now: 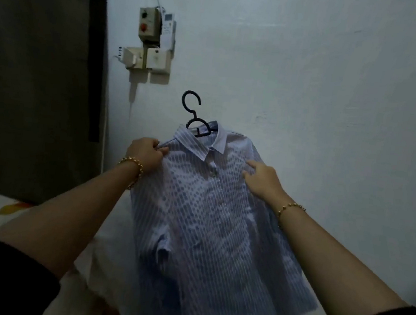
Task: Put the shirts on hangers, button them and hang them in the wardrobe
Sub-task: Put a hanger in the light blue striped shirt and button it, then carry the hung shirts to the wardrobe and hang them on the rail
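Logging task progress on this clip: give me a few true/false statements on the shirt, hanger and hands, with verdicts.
1. The striped shirt is on a black hanger. True.
2. The hanger's hook sits on a wardrobe rail. False: it hangs free in front of the white wall.
3. The left hand grips the shirt beside the collar. True.
4. The right hand is off the shirt. False: it touches the shoulder.
5. Both wrists are bare. False: each wears a gold bracelet.
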